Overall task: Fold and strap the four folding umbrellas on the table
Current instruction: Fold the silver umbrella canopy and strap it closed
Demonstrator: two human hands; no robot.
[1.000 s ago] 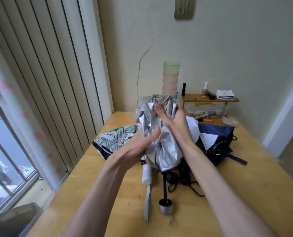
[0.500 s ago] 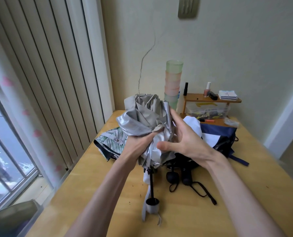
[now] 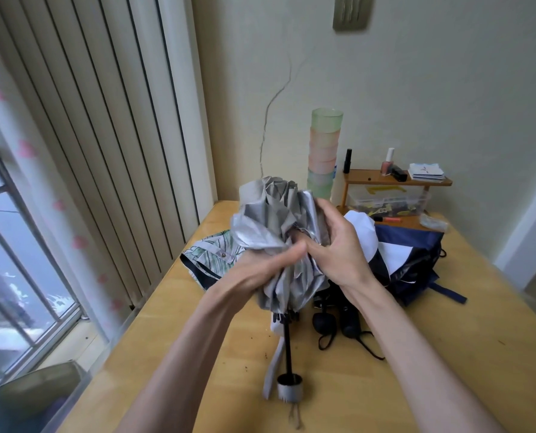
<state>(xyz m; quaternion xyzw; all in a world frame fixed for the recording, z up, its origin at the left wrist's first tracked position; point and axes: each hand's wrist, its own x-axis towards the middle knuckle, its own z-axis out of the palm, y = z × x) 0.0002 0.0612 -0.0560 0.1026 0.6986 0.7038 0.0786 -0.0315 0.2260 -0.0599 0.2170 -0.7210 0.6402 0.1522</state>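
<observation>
Silver umbrella point(image 3: 269, 220): held upright over the middle of the bench point(image 3: 447, 354), canopy bunched, handle point(image 3: 289, 390) hanging toward the near edge.
Left hand point(image 3: 260, 270): grips the gathered canopy.
Right hand point(image 3: 338, 248): fingers curled, pinching its folds.

Stacked pastel cups point(image 3: 324, 148) stand beside a small wooden shelf point(image 3: 369, 179).

4 umbrellas point(image 3: 279, 232) point(image 3: 210, 254) point(image 3: 416, 245) point(image 3: 351, 323), 2 hands point(image 3: 260, 270) point(image 3: 338, 248), 1 cup stack point(image 3: 324, 151), 1 shelf point(image 3: 372, 179), 2 sm btls point(image 3: 387, 162) point(image 3: 348, 160).
</observation>
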